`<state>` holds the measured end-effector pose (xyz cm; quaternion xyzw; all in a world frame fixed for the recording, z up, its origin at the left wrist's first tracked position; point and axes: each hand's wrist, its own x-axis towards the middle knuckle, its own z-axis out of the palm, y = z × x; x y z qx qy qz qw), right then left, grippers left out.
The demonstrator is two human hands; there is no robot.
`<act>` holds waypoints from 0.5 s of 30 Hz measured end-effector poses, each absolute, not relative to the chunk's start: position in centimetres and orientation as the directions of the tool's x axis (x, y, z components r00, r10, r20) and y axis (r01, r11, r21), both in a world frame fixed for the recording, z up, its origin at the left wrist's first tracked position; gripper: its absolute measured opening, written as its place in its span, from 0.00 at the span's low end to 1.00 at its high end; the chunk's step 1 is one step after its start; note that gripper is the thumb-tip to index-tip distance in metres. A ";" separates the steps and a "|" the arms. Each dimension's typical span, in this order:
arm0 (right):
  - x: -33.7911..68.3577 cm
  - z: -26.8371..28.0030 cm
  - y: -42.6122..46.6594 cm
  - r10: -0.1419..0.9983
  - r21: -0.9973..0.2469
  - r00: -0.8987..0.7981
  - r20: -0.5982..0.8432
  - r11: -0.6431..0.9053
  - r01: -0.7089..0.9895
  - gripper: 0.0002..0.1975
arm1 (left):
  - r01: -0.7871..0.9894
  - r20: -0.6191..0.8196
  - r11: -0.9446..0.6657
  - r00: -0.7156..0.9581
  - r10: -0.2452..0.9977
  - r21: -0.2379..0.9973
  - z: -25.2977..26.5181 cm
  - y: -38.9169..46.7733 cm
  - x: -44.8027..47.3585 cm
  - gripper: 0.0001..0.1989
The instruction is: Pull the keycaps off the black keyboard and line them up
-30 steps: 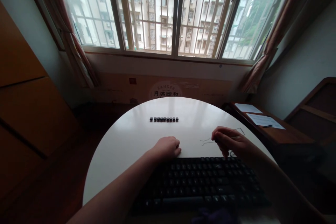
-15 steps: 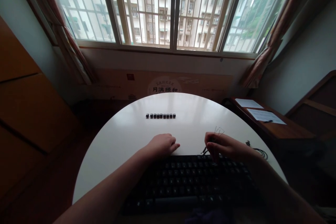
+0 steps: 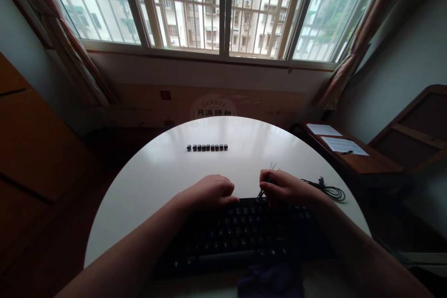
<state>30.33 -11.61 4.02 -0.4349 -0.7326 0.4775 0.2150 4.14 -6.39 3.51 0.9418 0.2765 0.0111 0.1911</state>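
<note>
A black keyboard lies on the round white table, its right part in deep shadow. My left hand is closed at the keyboard's far edge, fingers curled and thumb along that edge. My right hand is closed round a slim dark tool with thin wires, which looks like a keycap puller. Wire ends stick up above the fist; its dark lower tip points down at the keyboard's top row. Most of its handle is hidden by my fingers. Farther back, several small black keycaps stand in a row.
A coiled black cable lies right of my right hand. Dark purple cloth sits at the near edge. On the right, a wooden side table bears papers and a pen. Beyond the table are a wall and window.
My right hand has moved left with the puller, closer to my left hand, and its tip is at the far edge of the keys. My left thumb has settled on the keyboard's edge.
</note>
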 end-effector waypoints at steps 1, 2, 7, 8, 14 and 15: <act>30.3 3.9 -11.5 0.845 -0.887 -0.526 -0.101 0.162 0.432 0.16 | 0.518 -0.089 -0.772 0.846 0.525 0.369 3.6 -6.4 4.1 0.17; 30.3 3.8 -11.5 0.844 -0.888 -0.527 -0.102 0.162 0.431 0.16 | 0.519 -0.092 -0.770 0.846 0.525 0.372 3.6 -6.4 4.1 0.17; 30.1 4.2 -11.7 0.818 -0.838 -0.568 -0.089 0.247 0.487 0.14 | 0.543 -0.109 -0.749 0.830 0.547 0.379 3.6 -6.4 4.2 0.18; 30.1 4.5 -11.8 0.812 -0.813 -0.578 -0.087 0.277 0.512 0.13 | 0.548 -0.114 -0.745 0.827 0.550 0.380 3.5 -6.3 4.2 0.18; 29.8 5.7 -12.4 0.767 -0.690 -0.634 -0.102 0.404 0.600 0.09 | 0.556 -0.124 -0.738 0.822 0.556 0.381 3.3 -6.2 4.2 0.19; 29.7 5.7 -12.5 0.768 -0.670 -0.633 -0.099 0.419 0.613 0.09 | 0.555 -0.123 -0.739 0.823 0.555 0.381 3.3 -6.2 4.2 0.19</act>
